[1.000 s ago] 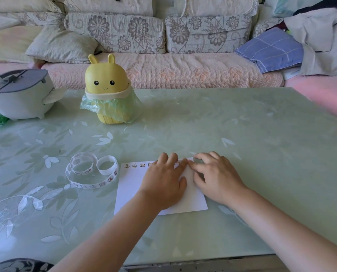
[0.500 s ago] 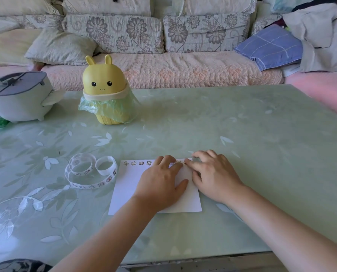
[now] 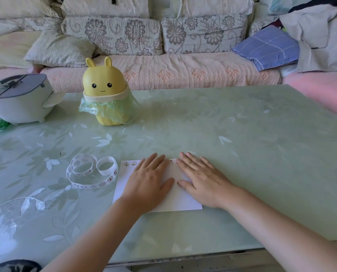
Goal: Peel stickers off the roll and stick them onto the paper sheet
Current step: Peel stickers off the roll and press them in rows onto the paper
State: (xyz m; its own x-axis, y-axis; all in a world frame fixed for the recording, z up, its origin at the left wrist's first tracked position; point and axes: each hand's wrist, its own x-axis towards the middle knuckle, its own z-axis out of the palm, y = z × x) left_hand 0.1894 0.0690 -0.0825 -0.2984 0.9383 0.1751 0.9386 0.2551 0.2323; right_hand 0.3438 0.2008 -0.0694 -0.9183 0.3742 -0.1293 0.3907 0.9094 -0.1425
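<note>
Pressing paper sheet (image 3: 179, 201) | left hand (image 3: 148, 179) flat, fingers straight | right hand (image 3: 203, 177) flat | sticker roll (image 3: 91, 171) beside

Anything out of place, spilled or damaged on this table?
Only the sticker roll, left of the paper sheet: its strip lies in loose loops, not a tight coil. Nothing looks spilled or torn. The left hand and right hand lie flat on the sheet.

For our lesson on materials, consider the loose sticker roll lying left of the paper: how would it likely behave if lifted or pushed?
The sticker roll is probably floppy: its thin strip lies in slack loops, so lifting one end would likely unspool it. It looks very light, so a push may slide it across the glossy table rather than roll it.
</note>
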